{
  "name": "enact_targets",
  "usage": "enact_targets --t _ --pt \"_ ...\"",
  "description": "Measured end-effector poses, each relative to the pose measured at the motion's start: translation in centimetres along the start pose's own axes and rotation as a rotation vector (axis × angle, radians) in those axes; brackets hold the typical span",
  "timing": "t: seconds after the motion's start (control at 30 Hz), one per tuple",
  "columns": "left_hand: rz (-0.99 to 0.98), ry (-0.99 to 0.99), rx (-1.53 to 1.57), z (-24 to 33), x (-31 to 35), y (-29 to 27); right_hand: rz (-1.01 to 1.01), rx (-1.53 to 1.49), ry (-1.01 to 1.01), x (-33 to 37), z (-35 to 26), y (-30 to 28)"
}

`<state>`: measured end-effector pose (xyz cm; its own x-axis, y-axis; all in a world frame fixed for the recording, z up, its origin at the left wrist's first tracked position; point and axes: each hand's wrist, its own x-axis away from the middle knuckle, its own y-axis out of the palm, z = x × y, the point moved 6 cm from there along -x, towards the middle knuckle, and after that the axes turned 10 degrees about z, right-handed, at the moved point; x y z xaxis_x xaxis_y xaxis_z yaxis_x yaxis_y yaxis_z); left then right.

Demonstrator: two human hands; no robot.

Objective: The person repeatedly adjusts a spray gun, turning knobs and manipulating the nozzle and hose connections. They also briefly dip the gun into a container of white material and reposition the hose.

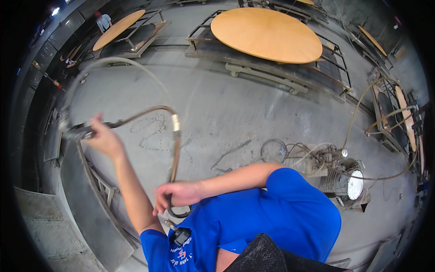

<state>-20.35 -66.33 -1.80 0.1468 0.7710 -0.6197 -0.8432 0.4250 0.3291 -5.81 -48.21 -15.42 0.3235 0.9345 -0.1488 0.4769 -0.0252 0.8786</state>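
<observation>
My left hand (106, 140) reaches out to the far left and grips what looks like a dark spray gun (81, 132), smeared by motion. From its handle runs a brown hose (176, 149), bending over and down past a pale taped joint toward my chest. A blurred, pale see-through hose (113, 60) arcs high from the gun's front end. My right hand (181, 194) crosses in front of my blue shirt, its fingers curled around the brown hose. Just below that hand, a dark loop of hose curves beside a small black device with a metal fitting (180, 235).
A large round wooden top (267, 35) rests on a wheeled rack ahead; another oval top (118, 29) stands far left near a person (103, 21). On the right, coiled hoses surround a bucket of white liquid (355, 185). A grey panel (86, 195) stands at left.
</observation>
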Motion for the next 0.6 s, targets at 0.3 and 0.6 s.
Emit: enact_targets --t 0.3,0.6 --pt "-0.363 -0.824 -0.194 -24.3 26.2 7.9 0.148 -0.014 -0.394 4.1 -15.3 -7.2" --pt "-1.047 -1.086 -0.328 -27.9 38.4 22.4 1.374 1.827 -0.175 10.1 -30.1 -19.3"
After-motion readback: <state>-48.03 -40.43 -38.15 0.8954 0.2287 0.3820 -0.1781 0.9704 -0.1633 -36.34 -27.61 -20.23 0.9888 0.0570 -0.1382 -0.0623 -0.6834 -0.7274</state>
